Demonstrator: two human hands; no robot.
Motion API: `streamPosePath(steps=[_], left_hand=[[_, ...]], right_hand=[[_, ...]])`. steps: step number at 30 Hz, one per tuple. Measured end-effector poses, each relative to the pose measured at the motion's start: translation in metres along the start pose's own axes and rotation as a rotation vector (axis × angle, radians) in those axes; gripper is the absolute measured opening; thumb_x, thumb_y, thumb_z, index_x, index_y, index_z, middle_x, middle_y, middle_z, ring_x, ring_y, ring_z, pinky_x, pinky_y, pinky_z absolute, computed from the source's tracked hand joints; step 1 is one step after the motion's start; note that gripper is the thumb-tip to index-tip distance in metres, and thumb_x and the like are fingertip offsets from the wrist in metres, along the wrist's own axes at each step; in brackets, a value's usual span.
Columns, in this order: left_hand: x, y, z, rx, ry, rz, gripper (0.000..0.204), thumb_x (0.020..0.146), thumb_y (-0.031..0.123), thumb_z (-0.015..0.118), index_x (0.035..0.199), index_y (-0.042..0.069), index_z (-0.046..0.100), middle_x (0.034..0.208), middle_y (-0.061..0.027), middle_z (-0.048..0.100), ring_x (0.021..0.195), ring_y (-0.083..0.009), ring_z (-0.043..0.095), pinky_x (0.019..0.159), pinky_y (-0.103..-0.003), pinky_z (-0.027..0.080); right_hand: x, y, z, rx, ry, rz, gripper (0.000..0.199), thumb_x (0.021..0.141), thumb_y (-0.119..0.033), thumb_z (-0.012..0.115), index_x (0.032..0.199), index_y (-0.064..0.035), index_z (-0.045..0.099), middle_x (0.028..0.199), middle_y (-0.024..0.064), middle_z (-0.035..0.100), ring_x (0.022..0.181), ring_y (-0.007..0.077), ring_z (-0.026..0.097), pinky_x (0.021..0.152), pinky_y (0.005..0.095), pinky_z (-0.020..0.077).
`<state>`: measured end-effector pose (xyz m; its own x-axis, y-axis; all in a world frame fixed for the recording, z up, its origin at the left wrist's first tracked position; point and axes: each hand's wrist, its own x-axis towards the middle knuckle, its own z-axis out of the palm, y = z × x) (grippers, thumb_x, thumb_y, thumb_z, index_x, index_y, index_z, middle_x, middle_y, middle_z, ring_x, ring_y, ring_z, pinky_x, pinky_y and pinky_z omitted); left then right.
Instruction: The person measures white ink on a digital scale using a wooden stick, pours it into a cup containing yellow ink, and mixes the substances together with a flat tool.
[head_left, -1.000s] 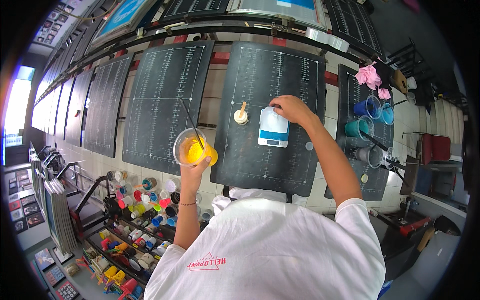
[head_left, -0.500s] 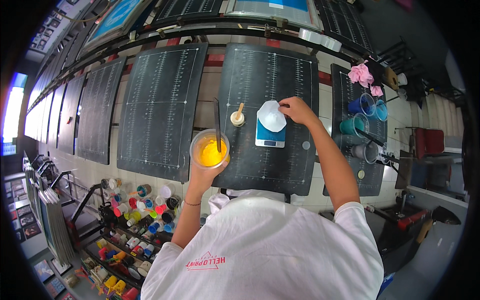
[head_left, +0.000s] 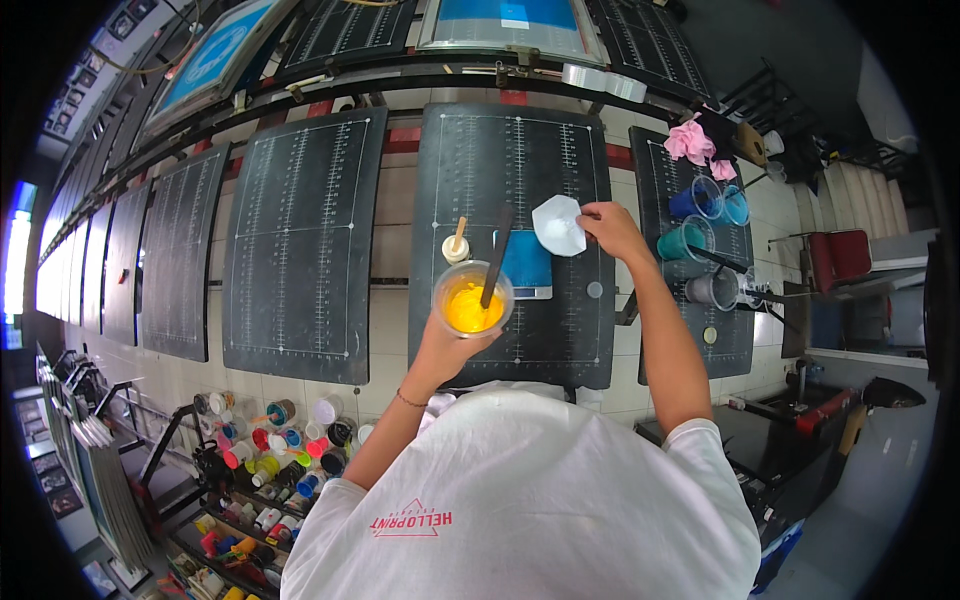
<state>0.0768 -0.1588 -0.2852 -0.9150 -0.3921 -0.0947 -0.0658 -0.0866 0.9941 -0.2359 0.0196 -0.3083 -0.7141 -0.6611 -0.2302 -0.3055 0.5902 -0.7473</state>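
Observation:
My left hand [head_left: 450,345] is wrapped round a clear plastic tub of thick yellow ink [head_left: 473,308], raised over the near part of a black printing board [head_left: 465,150]. A dark flat stirring stick [head_left: 496,262] stands tilted in the ink. My right hand [head_left: 609,228] pinches the edge of a white angular paper-like cup [head_left: 559,224], held beside and partly over a blue digital scale [head_left: 530,262]. The tub hides part of the scale's left side. Left of the scale stands a small white jar [head_left: 456,248] with a wooden stick [head_left: 461,230] in it.
Farther right, another board holds a blue cup [head_left: 696,200], a teal cup [head_left: 686,240], a grey cup [head_left: 712,290] and pink crumpled cloth [head_left: 690,143]. A second black board [head_left: 300,250] lies to the left. Several ink pots [head_left: 265,465] crowd the lower left. Framed screens [head_left: 505,30] lie at the back.
My left hand has carried the tub rightward, close to the scale and the small jar. My right hand has lifted the white cup off the scale and shifted it right.

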Motion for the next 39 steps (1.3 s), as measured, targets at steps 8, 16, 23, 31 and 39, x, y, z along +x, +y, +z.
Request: streamPosePath(steps=[8, 16, 23, 31, 39], left_hand=[[0.044, -0.007, 0.043, 0.215, 0.085, 0.046, 0.075, 0.08, 0.017, 0.085, 0.14, -0.001, 0.044, 0.128, -0.0156, 0.06, 0.12, -0.0255, 0.06, 0.104, -0.038, 0.047], [0.082, -0.001, 0.075, 0.284, 0.075, 0.074, 0.074, 0.08, 0.022, 0.085, 0.136, -0.004, 0.045, 0.124, -0.0213, 0.063, 0.115, -0.0338, 0.064, 0.099, -0.042, 0.05], [0.107, 0.005, 0.082, 0.382, 0.059, 0.075, 0.077, 0.076, 0.022, 0.087, 0.135, -0.006, 0.046, 0.117, -0.0244, 0.065, 0.109, -0.0408, 0.063, 0.095, -0.046, 0.051], [0.119, 0.008, 0.076, 0.456, 0.077, 0.153, 0.066, 0.075, 0.02, 0.087, 0.124, -0.004, 0.05, 0.113, -0.026, 0.068, 0.106, -0.0439, 0.067, 0.089, -0.047, 0.054], [0.124, 0.009, 0.076, 0.48, 0.084, 0.191, 0.065, 0.076, 0.02, 0.087, 0.124, -0.004, 0.05, 0.112, -0.0246, 0.069, 0.105, -0.0431, 0.067, 0.09, -0.048, 0.053]], right_hand=[[-0.025, -0.023, -0.07, -0.009, 0.116, 0.059, 0.027, 0.088, -0.02, 0.066, 0.094, 0.0048, 0.072, 0.072, 0.0096, 0.069, 0.062, 0.0144, 0.062, 0.061, 0.032, 0.0483], [-0.057, -0.099, -0.114, -0.016, 0.171, 0.072, 0.03, 0.089, -0.019, 0.066, 0.102, 0.0072, 0.072, 0.075, 0.0099, 0.071, 0.064, 0.0137, 0.063, 0.062, 0.0308, 0.0491], [-0.044, -0.13, -0.09, -0.333, 0.205, -0.083, 0.026, 0.088, -0.018, 0.066, 0.099, 0.0048, 0.072, 0.084, 0.0207, 0.073, 0.076, 0.0336, 0.073, 0.073, 0.0396, 0.0538], [-0.026, -0.14, -0.071, -0.556, 0.261, -0.25, 0.022, 0.089, -0.015, 0.063, 0.099, 0.0018, 0.074, 0.089, 0.0249, 0.071, 0.086, 0.0434, 0.069, 0.082, 0.0493, 0.0537], [-0.019, -0.14, -0.062, -0.686, 0.299, -0.388, 0.017, 0.088, -0.011, 0.063, 0.097, 0.0003, 0.073, 0.089, 0.0235, 0.07, 0.085, 0.0429, 0.069, 0.08, 0.051, 0.0542]])
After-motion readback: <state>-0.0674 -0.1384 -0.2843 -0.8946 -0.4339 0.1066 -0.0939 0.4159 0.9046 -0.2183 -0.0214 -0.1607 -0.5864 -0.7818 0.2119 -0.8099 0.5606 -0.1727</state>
